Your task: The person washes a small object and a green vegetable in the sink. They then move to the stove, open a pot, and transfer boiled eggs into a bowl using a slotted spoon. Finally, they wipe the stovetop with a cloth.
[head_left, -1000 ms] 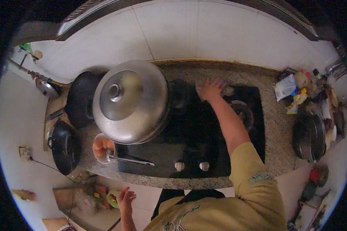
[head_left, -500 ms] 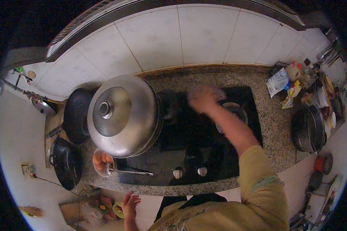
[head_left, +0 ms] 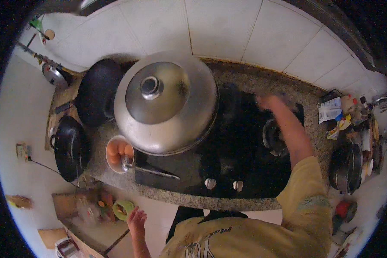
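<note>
My right hand (head_left: 267, 102) reaches over the far side of the black gas stove (head_left: 241, 159), blurred with motion, above the right burner (head_left: 274, 137); whether it holds anything cannot be told. A large steel domed lid (head_left: 165, 101) covers a big pot on the left burner. My left hand (head_left: 136, 218) hangs low beside the granite counter (head_left: 180, 198), fingers apart and empty, near a small green bowl (head_left: 123, 210). An orange-filled bowl (head_left: 118, 152) with a metal ladle (head_left: 148, 170) sits at the stove's left front.
Two black pans (head_left: 71, 146) (head_left: 99, 92) lie left of the big pot. A dark pot (head_left: 346, 167) and packets and bottles (head_left: 337, 114) crowd the counter's right end. Two stove knobs (head_left: 222, 185) face the front. White tiles back the counter.
My right hand has swept from the stove's middle toward the far right side. The view has swung, so the big pot sits higher and more central. My left hand stays low.
</note>
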The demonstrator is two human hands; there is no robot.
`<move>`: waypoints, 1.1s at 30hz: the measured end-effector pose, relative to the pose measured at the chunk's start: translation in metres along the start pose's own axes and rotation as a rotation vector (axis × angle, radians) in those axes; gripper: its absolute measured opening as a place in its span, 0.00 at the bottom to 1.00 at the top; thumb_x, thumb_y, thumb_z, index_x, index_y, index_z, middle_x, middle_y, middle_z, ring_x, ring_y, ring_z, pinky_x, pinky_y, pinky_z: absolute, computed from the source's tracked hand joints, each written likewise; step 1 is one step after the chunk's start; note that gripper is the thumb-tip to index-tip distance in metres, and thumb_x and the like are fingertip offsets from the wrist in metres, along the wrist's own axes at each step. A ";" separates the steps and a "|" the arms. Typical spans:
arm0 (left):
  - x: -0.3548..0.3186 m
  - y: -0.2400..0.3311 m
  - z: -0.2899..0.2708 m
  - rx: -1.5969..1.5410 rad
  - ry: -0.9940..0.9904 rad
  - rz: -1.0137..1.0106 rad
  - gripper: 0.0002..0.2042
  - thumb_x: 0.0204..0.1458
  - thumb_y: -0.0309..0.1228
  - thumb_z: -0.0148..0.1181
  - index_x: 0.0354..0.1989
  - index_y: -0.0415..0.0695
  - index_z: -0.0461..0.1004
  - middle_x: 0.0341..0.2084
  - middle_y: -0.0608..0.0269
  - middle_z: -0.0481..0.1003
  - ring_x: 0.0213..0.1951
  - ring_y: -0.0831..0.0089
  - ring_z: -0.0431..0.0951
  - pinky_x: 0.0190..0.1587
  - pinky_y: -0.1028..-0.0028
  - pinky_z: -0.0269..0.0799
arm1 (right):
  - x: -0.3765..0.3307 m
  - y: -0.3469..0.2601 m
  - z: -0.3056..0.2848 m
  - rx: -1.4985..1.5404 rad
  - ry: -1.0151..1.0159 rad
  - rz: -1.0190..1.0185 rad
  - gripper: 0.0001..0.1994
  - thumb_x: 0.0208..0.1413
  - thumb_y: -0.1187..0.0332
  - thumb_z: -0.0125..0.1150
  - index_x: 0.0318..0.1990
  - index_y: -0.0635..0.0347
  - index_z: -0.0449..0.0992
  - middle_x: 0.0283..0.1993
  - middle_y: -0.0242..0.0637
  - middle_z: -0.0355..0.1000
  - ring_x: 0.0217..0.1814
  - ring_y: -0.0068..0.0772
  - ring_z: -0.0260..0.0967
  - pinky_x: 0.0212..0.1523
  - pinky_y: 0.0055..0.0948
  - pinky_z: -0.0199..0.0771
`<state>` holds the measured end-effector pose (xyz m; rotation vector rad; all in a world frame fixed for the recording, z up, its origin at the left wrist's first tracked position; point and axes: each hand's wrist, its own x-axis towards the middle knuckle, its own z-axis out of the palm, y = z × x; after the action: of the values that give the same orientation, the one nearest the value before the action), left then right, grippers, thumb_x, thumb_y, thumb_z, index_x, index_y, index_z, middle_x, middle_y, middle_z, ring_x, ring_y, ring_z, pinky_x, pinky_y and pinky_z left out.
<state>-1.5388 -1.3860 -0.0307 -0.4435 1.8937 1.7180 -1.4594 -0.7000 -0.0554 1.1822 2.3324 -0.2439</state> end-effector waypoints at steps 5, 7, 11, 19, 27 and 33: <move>-0.001 0.034 0.054 -0.021 -0.110 -0.074 0.16 0.47 0.28 0.51 0.45 0.37 0.63 0.29 0.58 0.71 0.28 0.72 0.72 0.31 0.76 0.68 | 0.001 -0.144 0.086 0.147 0.499 -0.565 0.35 0.47 0.44 0.38 0.59 0.54 0.44 0.63 0.47 0.36 0.65 0.53 0.25 0.52 0.68 0.20; -0.003 0.035 0.056 -0.008 -0.212 -0.049 0.17 0.46 0.29 0.52 0.45 0.37 0.63 0.29 0.58 0.72 0.28 0.72 0.73 0.31 0.76 0.69 | -0.022 -0.171 0.100 0.095 0.614 -0.609 0.31 0.49 0.47 0.37 0.57 0.54 0.48 0.62 0.48 0.39 0.64 0.53 0.26 0.53 0.64 0.20; -0.017 0.025 0.044 -0.042 -0.223 -0.036 0.16 0.47 0.28 0.50 0.45 0.37 0.63 0.29 0.58 0.72 0.29 0.72 0.73 0.32 0.76 0.69 | -0.159 -0.178 0.074 -0.064 0.242 -0.602 0.29 0.49 0.49 0.40 0.57 0.54 0.52 0.61 0.55 0.37 0.64 0.60 0.29 0.55 0.62 0.29; -0.026 0.013 0.030 0.034 -0.178 -0.053 0.17 0.47 0.30 0.51 0.45 0.38 0.63 0.30 0.58 0.72 0.29 0.71 0.73 0.31 0.75 0.69 | -0.101 -0.109 0.084 -0.105 0.756 -0.304 0.35 0.47 0.46 0.43 0.58 0.59 0.46 0.62 0.56 0.34 0.61 0.68 0.31 0.53 0.65 0.33; -0.041 -0.003 0.011 -0.039 -0.183 -0.090 0.18 0.47 0.30 0.51 0.47 0.38 0.62 0.31 0.59 0.72 0.31 0.71 0.73 0.34 0.75 0.69 | -0.151 -0.187 0.070 -0.005 0.277 -0.227 0.36 0.46 0.46 0.42 0.59 0.59 0.45 0.62 0.58 0.32 0.60 0.69 0.34 0.53 0.59 0.41; -0.035 0.007 0.033 -0.069 -0.278 -0.067 0.15 0.48 0.27 0.48 0.46 0.37 0.63 0.31 0.57 0.71 0.32 0.72 0.72 0.36 0.75 0.67 | -0.188 -0.210 0.121 -0.064 0.453 -0.305 0.19 0.48 0.60 0.44 0.47 0.61 0.65 0.43 0.52 0.64 0.45 0.59 0.60 0.41 0.49 0.61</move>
<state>-1.5092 -1.3566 -0.0054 -0.2735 1.6097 1.7075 -1.4904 -1.0050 -0.0760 0.9165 2.8929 -0.0011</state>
